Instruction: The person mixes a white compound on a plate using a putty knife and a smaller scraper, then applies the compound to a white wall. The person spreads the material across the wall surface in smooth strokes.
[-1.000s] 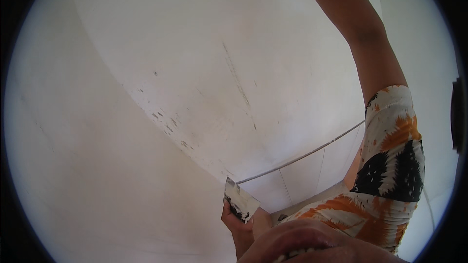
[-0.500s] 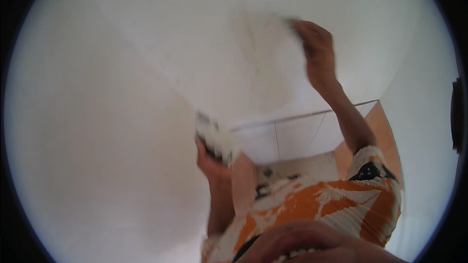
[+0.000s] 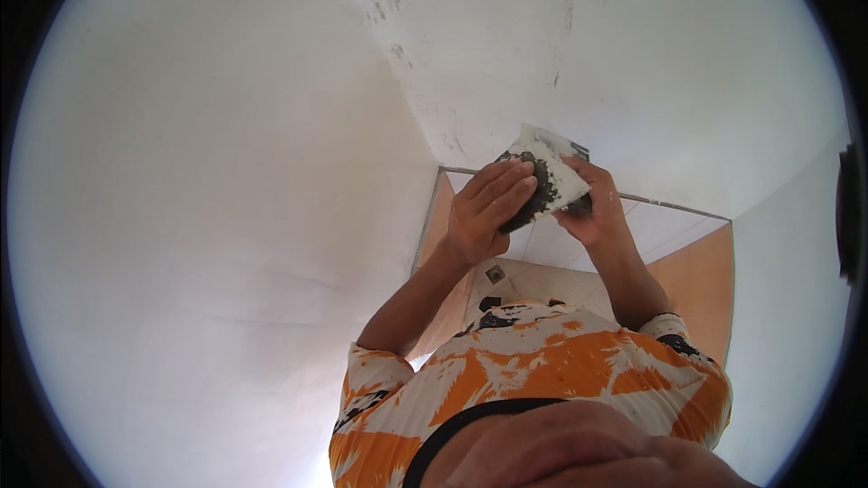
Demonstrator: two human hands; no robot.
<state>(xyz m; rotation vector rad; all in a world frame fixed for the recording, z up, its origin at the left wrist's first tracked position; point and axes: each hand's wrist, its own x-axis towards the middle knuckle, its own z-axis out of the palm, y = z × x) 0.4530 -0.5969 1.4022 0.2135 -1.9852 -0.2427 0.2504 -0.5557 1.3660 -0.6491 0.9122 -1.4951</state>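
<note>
My left hand (image 3: 488, 208) grips a dark flat scraper (image 3: 524, 197), its fingers laid across the face. Thick white putty (image 3: 565, 183) coats the scraper's edge toward my right hand. Closed around a dark handle, my right hand (image 3: 597, 212) holds a putty knife (image 3: 562, 141) whose pale blade shows just behind the scraper. The two tools meet or overlap in front of me; the exact contact between them is hidden by the putty.
White plastered surfaces surround me, with dark scuffs along a corner line (image 3: 398, 54) and a thin streak (image 3: 568, 0). Beyond my hands, white tiles (image 3: 655, 224) and orange-brown panels (image 3: 701, 276) adjoin a tiled floor (image 3: 551, 282) with a square drain (image 3: 495, 275).
My right hand has come down from the white surface to meet the left. My left hand has moved rightward with its putty-laden scraper. The tools are now together.
</note>
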